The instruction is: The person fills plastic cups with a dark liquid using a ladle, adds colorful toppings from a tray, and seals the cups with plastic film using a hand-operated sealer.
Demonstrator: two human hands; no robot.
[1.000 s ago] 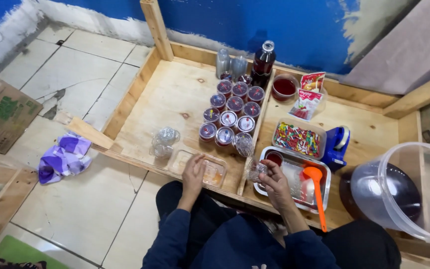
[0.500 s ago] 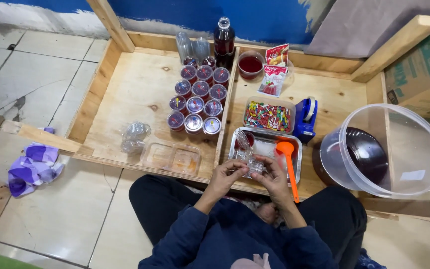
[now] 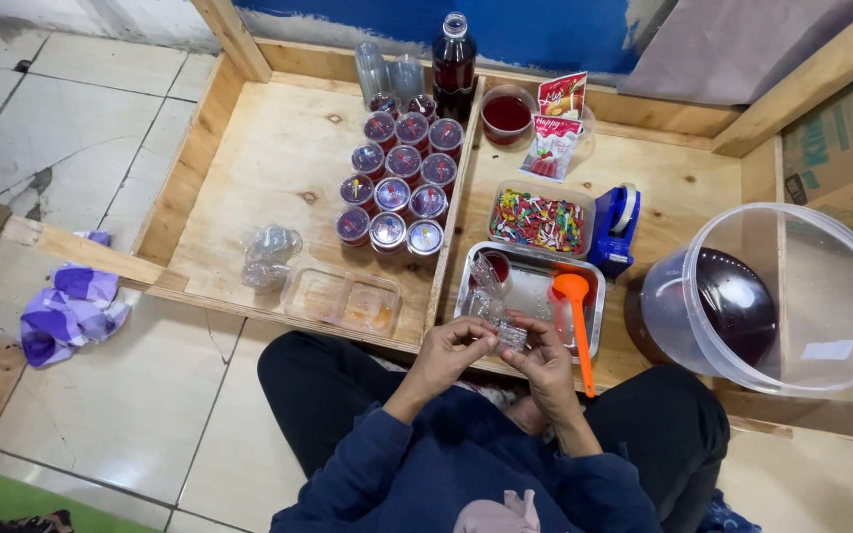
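Clear plastic cup [image 3: 502, 331] pinched between left hand [image 3: 449, 347] and right hand [image 3: 543, 357], over metal tray [image 3: 594, 314] beside orange ladle [image 3: 577, 316].

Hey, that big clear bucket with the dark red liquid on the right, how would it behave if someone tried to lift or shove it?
The clear bucket looks thin-walled, so it would probably flex when gripped. The dark liquid fills only its bottom, so likely moderately heavy and apt to slosh if shoved. Its wide shape suggests it would slide rather than tip.

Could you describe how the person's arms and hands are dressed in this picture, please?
Both hands, left hand and right hand, are bare, with no gloves. Long dark blue sleeves of soft fabric cover both arms down to the wrists.
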